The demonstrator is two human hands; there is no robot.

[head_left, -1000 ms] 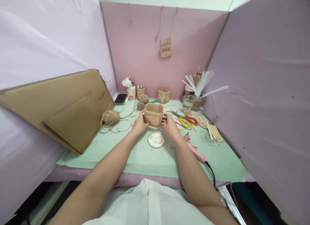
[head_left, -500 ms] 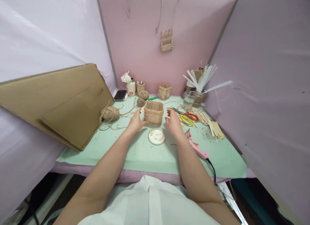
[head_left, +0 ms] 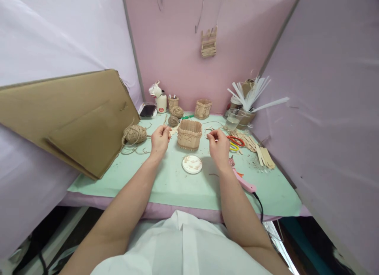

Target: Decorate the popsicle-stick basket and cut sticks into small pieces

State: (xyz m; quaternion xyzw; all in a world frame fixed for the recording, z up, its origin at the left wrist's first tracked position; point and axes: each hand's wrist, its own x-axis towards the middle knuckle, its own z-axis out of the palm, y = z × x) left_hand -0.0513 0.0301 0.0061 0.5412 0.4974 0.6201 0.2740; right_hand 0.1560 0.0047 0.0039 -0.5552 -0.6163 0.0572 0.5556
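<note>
A wooden-stick basket with a decorated front stands upright between my hands, touched by neither. To its left, my left hand is closed with thumb and fingertips together; whatever they may hold is too small to make out. On the other side, my right hand is likewise pinched, and I cannot make out anything in it. In front of the basket lies a round white lid with small wood scraps on it. Scissors with red handles and yellow handles lie partly hidden beyond my right hand.
A pink glue gun with a black cord lies right of my right forearm. Twine sits at left before a cardboard sheet. Wooden sticks and a clear cup are at right. Another basket stands behind.
Both hands have moved outward, away from the basket's sides, and their fingers have closed from spread to pinched. The basket stays on the table; the view has shifted slightly.
</note>
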